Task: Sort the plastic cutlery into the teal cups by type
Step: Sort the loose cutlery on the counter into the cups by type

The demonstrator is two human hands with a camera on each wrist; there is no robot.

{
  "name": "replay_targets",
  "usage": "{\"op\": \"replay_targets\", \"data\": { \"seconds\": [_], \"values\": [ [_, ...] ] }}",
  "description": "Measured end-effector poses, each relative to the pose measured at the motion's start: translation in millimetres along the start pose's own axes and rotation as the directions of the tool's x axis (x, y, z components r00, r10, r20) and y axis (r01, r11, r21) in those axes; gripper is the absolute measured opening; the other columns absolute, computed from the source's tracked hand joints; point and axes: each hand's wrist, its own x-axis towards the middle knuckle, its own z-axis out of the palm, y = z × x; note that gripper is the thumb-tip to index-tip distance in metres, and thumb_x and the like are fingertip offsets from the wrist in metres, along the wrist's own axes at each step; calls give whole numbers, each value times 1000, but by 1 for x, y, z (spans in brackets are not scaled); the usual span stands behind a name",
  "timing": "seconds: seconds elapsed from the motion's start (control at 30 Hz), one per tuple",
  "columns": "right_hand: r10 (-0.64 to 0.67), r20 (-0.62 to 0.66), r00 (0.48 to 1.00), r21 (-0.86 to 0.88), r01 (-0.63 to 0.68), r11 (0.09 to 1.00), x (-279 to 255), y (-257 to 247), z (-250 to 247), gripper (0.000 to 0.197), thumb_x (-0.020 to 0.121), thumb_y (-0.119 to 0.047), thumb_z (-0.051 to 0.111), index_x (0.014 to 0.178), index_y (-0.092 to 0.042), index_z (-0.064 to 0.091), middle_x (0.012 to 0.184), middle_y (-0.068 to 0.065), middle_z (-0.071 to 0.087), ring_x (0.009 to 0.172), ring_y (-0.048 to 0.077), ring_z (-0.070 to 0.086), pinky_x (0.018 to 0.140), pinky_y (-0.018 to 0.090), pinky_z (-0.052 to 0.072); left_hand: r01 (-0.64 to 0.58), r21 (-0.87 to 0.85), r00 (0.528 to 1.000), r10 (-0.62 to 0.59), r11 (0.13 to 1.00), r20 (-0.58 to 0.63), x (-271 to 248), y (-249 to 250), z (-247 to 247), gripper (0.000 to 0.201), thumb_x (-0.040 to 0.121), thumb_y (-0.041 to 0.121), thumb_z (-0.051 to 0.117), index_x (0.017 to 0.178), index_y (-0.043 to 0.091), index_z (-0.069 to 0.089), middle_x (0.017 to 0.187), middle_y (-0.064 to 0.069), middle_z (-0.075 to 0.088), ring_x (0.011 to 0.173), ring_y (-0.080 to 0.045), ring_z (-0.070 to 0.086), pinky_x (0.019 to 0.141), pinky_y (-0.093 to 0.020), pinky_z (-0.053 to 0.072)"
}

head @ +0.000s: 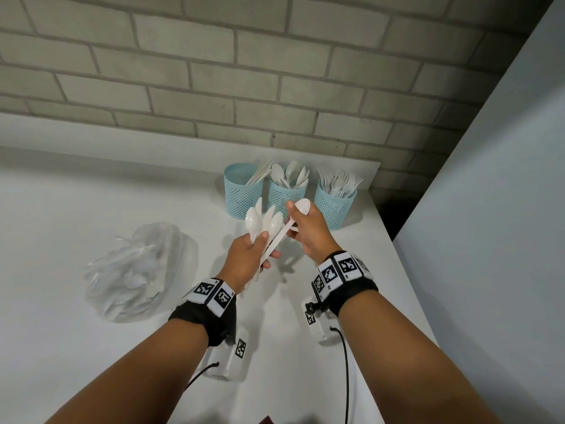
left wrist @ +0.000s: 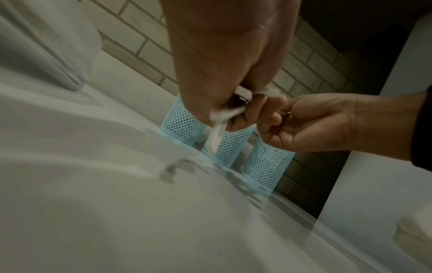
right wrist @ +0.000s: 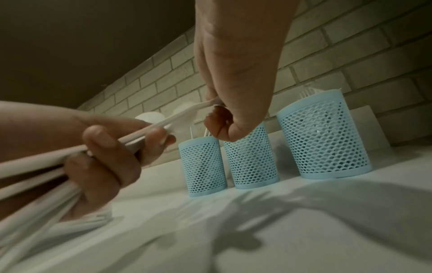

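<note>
Three teal mesh cups stand in a row near the brick wall: the left cup holds knives, the middle cup spoons, the right cup forks. My left hand grips a bundle of white plastic spoons above the table, in front of the cups. My right hand pinches one spoon near its bowl; its handle still runs down into the left hand's fingers. From the left wrist, handle ends hang below the left palm.
A crumpled clear plastic bag with more white cutlery lies on the white table to the left. A brick wall stands behind the cups. A pale wall closes the right side, beyond the table's right edge.
</note>
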Motion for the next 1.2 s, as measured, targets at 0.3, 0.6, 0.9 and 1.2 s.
{"op": "replay_targets", "data": {
  "seconds": [0.3,0.6,0.9,1.2],
  "values": [
    [101,-9,995,46,-101,994,-7,0,13,27,100,-24,41,121,-7,40,91,6,61,81,20,62,74,39,54,-43,72,999,45,996,-25,-3,1,5,26,100,21,40,111,9,60,77,-12,69,44,-9,59,42,-15,44],
    [10,8,1000,-41,-10,999,-17,-3,10,30,98,-9,36,118,-31,40,86,1,60,69,15,58,61,29,52,-40,127,999,43,991,-28,0,0,7,30,98,23,44,111,1,59,72,-13,64,52,-19,61,48,-20,51],
    [-19,-104,994,-38,15,999,-21,7,21,22,94,-30,53,107,-15,43,87,1,58,78,18,61,68,36,56,-27,74,995,34,997,-90,0,5,14,27,98,21,45,107,0,59,64,-8,59,49,-19,57,41,-18,45],
    [-8,-236,972,11,11,1000,-18,4,15,16,100,-9,27,108,-17,38,84,4,48,55,15,55,59,31,53,56,-31,996,-59,998,-72,1,5,11,21,99,19,44,100,0,52,73,-11,63,62,-27,64,57,-31,56]
  ]
}}
